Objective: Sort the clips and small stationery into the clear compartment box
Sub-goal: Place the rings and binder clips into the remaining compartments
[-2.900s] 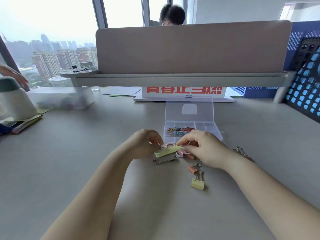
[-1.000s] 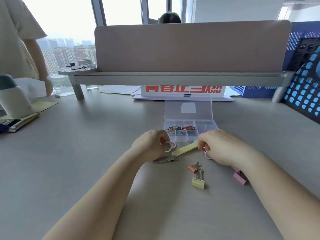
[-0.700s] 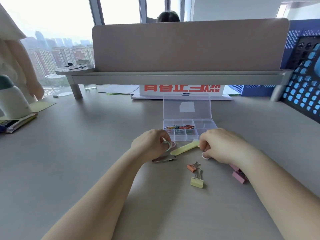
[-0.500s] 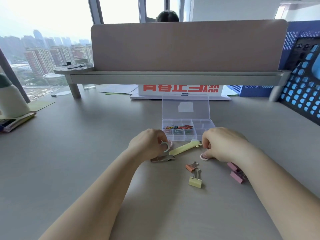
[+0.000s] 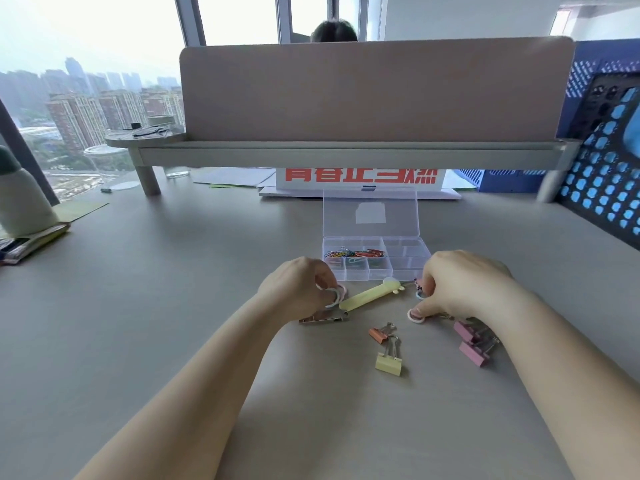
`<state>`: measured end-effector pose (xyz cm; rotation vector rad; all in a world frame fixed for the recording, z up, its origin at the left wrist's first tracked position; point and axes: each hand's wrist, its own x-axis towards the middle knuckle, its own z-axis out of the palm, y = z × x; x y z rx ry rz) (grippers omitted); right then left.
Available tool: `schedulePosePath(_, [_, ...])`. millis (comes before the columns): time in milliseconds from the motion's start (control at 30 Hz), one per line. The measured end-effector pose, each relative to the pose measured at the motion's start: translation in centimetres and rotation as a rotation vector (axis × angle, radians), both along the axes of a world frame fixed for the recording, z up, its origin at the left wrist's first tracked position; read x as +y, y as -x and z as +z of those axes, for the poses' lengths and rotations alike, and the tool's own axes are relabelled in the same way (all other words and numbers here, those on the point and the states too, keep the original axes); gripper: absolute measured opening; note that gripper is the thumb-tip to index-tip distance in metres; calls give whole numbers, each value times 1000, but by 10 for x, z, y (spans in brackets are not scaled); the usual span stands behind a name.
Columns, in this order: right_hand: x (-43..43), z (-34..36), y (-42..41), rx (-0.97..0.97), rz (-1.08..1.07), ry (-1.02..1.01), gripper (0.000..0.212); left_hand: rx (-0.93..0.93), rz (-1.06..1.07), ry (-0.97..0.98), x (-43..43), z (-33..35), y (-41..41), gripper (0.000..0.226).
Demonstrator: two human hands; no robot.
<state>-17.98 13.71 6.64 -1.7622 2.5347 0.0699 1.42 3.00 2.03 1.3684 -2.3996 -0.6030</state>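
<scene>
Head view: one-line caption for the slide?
Left hand and right hand pinch small rings on the desk before the open clear box; paper clips inside, binder clips loose.

2 bare forearms (image 5: 214, 375), bare L hand (image 5: 299, 289), R hand (image 5: 460, 285).

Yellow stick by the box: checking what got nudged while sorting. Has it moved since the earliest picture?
Yes. The yellow stick has shifted right relative to the silver clip, and its far end now nears the clear box.
</scene>
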Motion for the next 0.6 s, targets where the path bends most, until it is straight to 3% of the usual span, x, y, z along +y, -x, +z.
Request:
schedulePosePath(233, [-4,-5,1,-66,57,-9,11,-21,-12,-30,2,2,3,31])
schedulePosePath(433, [-8,-14,-5,-56,119,-31,8,-36,-8,-18,4,2,4,33])
schedulePosePath(600, [-7,-10,-1,-144,145,-15,10,-36,-1,-6,1,0,3,11])
